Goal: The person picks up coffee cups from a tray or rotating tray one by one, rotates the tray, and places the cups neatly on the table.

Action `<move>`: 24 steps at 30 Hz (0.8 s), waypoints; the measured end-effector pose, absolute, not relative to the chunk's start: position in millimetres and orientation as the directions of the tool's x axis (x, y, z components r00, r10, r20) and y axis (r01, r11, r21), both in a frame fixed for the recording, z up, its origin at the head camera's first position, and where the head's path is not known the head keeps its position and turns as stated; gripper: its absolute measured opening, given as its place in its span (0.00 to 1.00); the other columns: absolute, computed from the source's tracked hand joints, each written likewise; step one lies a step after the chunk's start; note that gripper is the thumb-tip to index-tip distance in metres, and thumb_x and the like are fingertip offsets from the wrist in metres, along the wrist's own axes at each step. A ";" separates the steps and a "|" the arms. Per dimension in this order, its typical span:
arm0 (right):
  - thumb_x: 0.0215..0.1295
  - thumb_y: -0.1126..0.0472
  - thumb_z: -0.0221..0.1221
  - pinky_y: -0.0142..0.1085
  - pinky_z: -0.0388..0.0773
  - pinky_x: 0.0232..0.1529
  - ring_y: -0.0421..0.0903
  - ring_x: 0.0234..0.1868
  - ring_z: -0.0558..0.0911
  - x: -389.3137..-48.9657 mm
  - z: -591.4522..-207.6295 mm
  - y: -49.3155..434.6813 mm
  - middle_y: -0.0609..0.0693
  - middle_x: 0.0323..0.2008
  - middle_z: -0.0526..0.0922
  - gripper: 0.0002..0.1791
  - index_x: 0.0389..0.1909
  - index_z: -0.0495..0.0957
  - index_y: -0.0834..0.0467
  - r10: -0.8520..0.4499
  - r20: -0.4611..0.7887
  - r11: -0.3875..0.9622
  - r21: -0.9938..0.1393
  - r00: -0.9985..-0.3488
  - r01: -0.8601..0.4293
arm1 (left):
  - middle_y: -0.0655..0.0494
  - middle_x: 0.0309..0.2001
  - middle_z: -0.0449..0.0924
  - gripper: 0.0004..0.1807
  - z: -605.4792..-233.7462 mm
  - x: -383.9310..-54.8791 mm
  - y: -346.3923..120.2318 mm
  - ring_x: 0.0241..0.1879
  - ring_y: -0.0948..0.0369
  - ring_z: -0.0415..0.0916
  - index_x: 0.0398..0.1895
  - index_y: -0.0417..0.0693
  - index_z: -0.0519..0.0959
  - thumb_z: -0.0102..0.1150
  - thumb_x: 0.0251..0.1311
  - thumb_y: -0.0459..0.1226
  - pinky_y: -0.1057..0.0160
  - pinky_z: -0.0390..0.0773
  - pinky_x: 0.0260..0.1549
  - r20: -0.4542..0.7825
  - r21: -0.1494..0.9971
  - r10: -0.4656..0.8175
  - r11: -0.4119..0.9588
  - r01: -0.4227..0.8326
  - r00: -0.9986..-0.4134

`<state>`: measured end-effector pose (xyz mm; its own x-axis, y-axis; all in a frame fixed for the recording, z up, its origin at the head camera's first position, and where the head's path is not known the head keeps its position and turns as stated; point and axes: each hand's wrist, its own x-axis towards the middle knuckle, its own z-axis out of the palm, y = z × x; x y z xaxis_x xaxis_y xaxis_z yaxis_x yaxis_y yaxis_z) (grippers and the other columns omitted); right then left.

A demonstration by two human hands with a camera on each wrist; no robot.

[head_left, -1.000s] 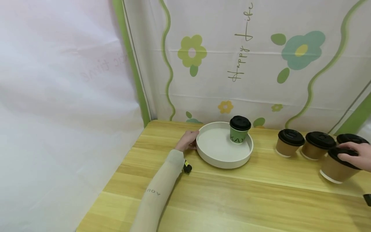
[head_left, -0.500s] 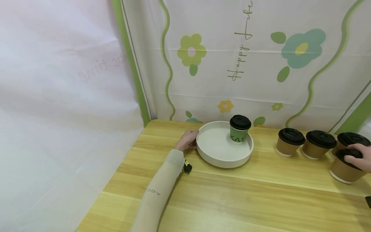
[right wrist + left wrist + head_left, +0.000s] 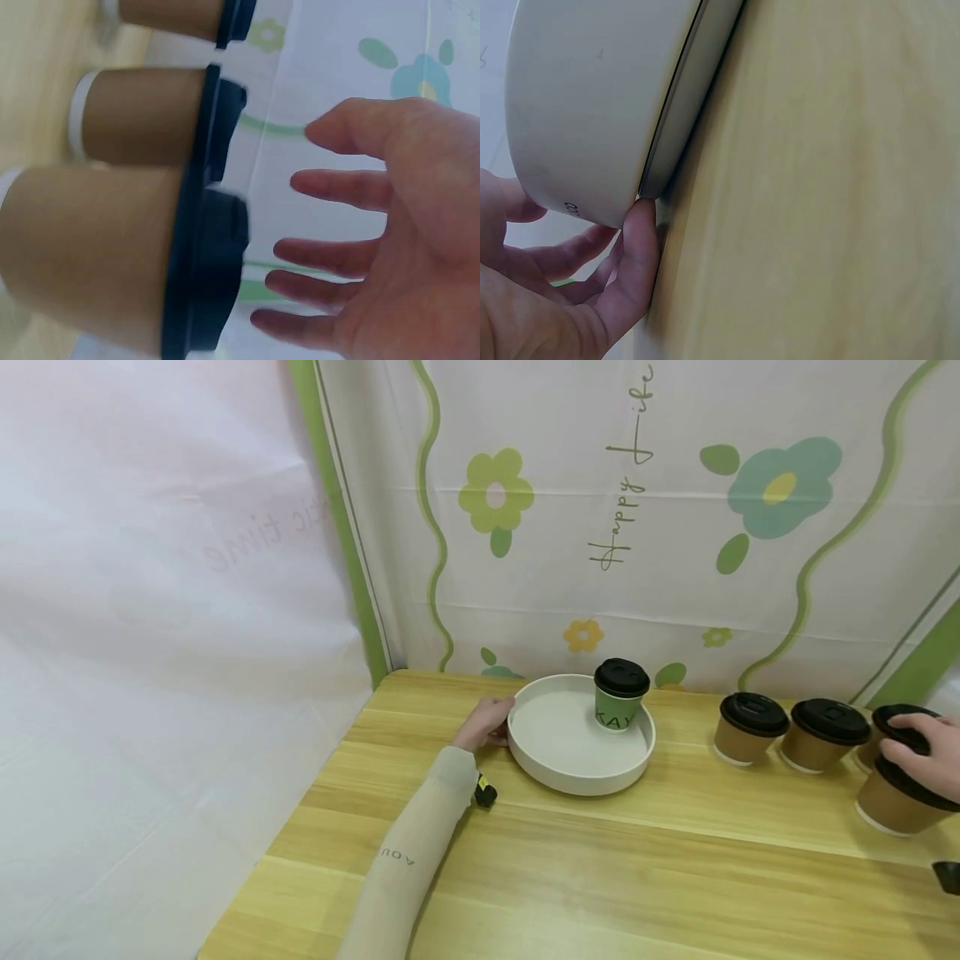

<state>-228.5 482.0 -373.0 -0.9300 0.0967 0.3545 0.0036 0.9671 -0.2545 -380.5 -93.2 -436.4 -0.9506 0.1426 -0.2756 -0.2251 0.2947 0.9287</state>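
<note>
In the head view my left hand (image 3: 483,725) grips the left edge of a round white tray (image 3: 558,745). A green paper cup (image 3: 617,708) with a black lid stands inside it, to the right. The left wrist view shows the thumb and fingers of the left hand (image 3: 562,300) around the tray's side wall (image 3: 592,97), one fingertip at its bottom edge. My right hand (image 3: 933,756) is over the front brown coffee cup (image 3: 892,802) at the far right. In the right wrist view its fingers (image 3: 337,187) are spread, holding nothing, apart from the black lid (image 3: 214,262).
Behind the front cup, more lidded brown cups, a left one (image 3: 738,739), a middle one (image 3: 810,752) and a right one (image 3: 903,727), stand in a row on the wooden table (image 3: 637,885). A flower-patterned curtain (image 3: 555,560) hangs along the back edge.
The front brown cup has shifted a little right, and my right hand has let go of its lid and lifted off. The left hand and tray stay put.
</note>
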 end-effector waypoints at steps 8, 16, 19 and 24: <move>0.77 0.50 0.46 0.59 0.71 0.39 0.72 0.44 0.69 -236.1 -350.1 453.7 0.82 0.52 0.63 0.34 0.67 0.57 0.76 0.021 0.263 0.942 -0.328 -0.965 -0.069 | 0.50 0.29 0.78 0.24 -437.0 -380.2 -92.5 0.27 0.58 0.75 0.48 0.41 0.80 0.45 0.72 0.51 0.55 0.85 0.33 -0.269 0.928 0.136 0.300 -0.219 -0.953; 0.76 0.51 0.46 0.45 0.78 0.24 0.47 0.29 0.80 -243.8 -340.1 425.7 0.79 0.48 0.73 0.33 0.68 0.57 0.74 -0.001 0.215 0.906 -0.414 -0.977 -0.092 | 0.50 0.29 0.77 0.24 -436.1 -378.2 -94.2 0.26 0.58 0.75 0.48 0.41 0.80 0.44 0.72 0.51 0.56 0.84 0.31 -0.274 0.927 0.129 0.297 -0.227 -0.953; 0.77 0.49 0.45 0.38 0.79 0.23 0.30 0.25 0.77 -245.0 -341.4 418.6 0.79 0.50 0.73 0.34 0.69 0.56 0.72 -0.015 0.197 0.874 -0.474 -0.980 -0.109 | 0.50 0.29 0.78 0.23 -434.7 -377.3 -94.2 0.26 0.58 0.75 0.47 0.41 0.80 0.45 0.72 0.51 0.58 0.84 0.29 -0.277 0.929 0.137 0.290 -0.229 -0.951; 0.77 0.46 0.42 0.36 0.81 0.24 0.29 0.26 0.78 -246.9 -342.4 407.2 0.77 0.50 0.75 0.35 0.70 0.56 0.71 -0.023 0.170 0.824 -0.555 -0.985 -0.115 | 0.51 0.27 0.78 0.23 -434.4 -379.1 -94.8 0.26 0.59 0.76 0.45 0.42 0.82 0.46 0.71 0.50 0.60 0.83 0.26 -0.284 0.931 0.153 0.282 -0.233 -0.947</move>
